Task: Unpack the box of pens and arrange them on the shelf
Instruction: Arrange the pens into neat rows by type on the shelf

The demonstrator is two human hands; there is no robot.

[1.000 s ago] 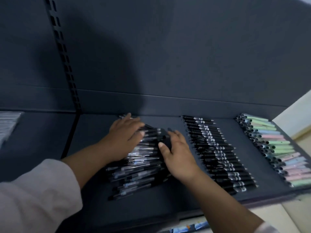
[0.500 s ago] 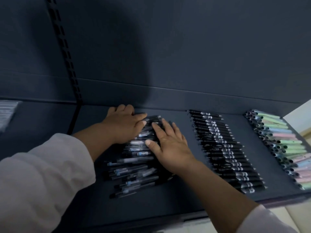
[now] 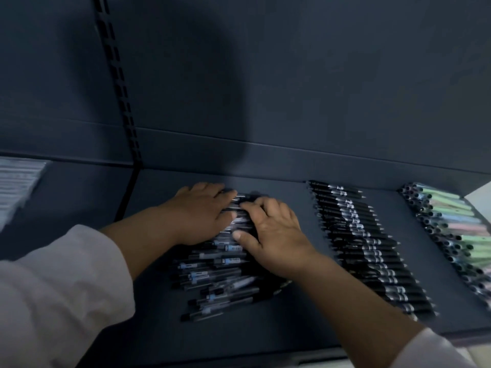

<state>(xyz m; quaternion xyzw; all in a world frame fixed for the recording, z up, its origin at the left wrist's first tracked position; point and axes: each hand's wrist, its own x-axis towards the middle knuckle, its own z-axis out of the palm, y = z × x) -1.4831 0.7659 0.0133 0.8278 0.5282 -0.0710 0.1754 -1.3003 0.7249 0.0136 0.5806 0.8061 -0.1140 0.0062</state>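
- A dark grey back panel (image 3: 318, 75) is rising behind the left hand (image 3: 198, 216) and the right hand (image 3: 276, 235), shadow falling across it.
- A slotted upright (image 3: 118, 83) is standing left of them.
- A pale surface (image 3: 482, 200) is showing far to their right.

No legible text, labels on loose pens (image 3: 212, 277) blurred, white print on black pens (image 3: 372, 257) unreadable

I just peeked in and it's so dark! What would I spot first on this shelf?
The left hand and right hand lie side by side on a messy pile of pens in the middle of the shelf. To the right lies a neat row of black pens, and at the far right edge a row of pastel pens.
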